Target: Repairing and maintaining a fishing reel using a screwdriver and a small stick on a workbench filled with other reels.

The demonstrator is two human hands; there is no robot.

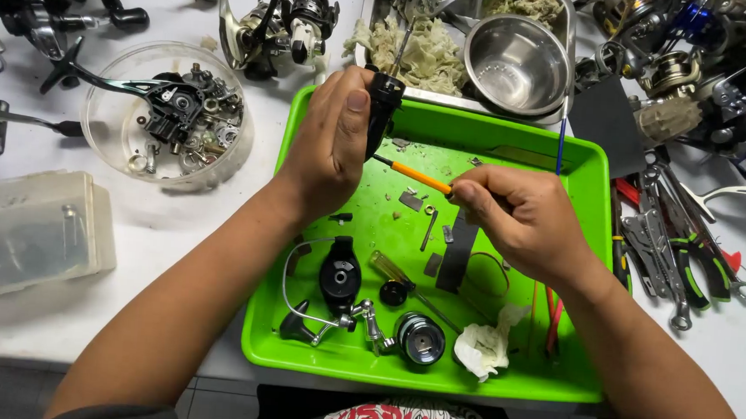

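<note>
Left hand [329, 146] has its grip closed around a black fishing reel body [383, 111], held upright over the far left of the bright green plastic tray [583, 158]. Right hand [519, 218] pinches one thin orange-handled tool [414, 176]; its long axis runs left and slightly far, tip touching the reel body. One reel body, one tool, both hands equally close, counter [174, 223] cluttered around.

The left hand [330, 142] covers most of the black reel body [384, 107]. The orange tool's [411, 176] tip vanishes behind that body, its handle inside the right hand [523, 219]. Small parts in the clear bowl [109, 146] are perhaps screws, too small to tell.
</note>
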